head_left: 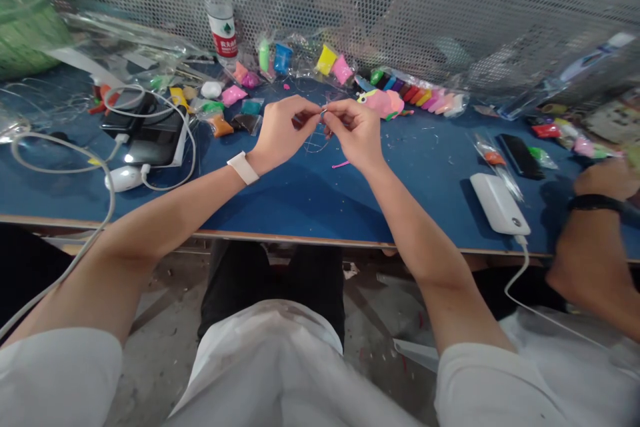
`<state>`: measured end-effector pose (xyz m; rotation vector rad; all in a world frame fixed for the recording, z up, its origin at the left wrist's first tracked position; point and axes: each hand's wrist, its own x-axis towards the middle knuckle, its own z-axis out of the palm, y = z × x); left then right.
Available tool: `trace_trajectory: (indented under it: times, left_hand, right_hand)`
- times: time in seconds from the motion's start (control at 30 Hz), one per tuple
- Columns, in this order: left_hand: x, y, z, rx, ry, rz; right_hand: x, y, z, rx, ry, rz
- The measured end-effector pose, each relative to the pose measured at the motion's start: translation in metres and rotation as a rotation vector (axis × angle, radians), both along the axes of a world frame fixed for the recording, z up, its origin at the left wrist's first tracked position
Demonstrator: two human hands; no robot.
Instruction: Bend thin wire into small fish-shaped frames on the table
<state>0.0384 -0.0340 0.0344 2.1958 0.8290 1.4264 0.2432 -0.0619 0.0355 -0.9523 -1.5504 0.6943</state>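
Note:
My left hand (283,128) and my right hand (357,135) meet above the middle of the blue table, thumb and fingertips pinched together on each. Between the fingertips is a small shiny bit of thin wire (324,111); fine loops of similar strand hang just below, faint against the blue. Under my right hand lies a thin pink strip (341,165) with a small looped end. Just beyond that hand rests a pink clay figure (384,104) with a yellow, big-eyed head. Fingers partly cover the held piece.
Behind stand a water bottle (220,17), colored clay packets (327,60) and a row of clay sticks (425,95). Cabled black devices (160,137) and a white mouse-like item (123,179) lie left. Rightward are a white power bank (499,203), a phone (520,156) and another person's hand (607,180).

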Motion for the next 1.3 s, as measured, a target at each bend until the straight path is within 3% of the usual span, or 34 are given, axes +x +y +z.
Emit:
trace_trajectory:
  times: [0.43,0.6,0.73,1.07,1.3]
  left_hand:
    - [0.005,0.014,-0.009,-0.168,-0.045,-0.243]
    - [0.001,0.011,-0.003,-0.215,-0.104,-0.388]
    - [0.000,0.010,-0.001,-0.237,-0.146,-0.504]
    - [-0.001,0.011,0.001,-0.218,-0.133,-0.495]
    - [-0.003,0.011,0.005,-0.203,-0.120,-0.513]
  right_hand:
    - [0.003,0.004,-0.002,-0.022,0.039,-0.018]
    - [0.015,0.012,-0.007,-0.093,0.118,0.162]
    - [0.024,0.016,-0.010,-0.081,0.049,0.246]
    - [0.026,0.008,-0.004,0.093,-0.141,0.157]
    - [0.023,0.014,-0.010,0.074,-0.111,0.172]
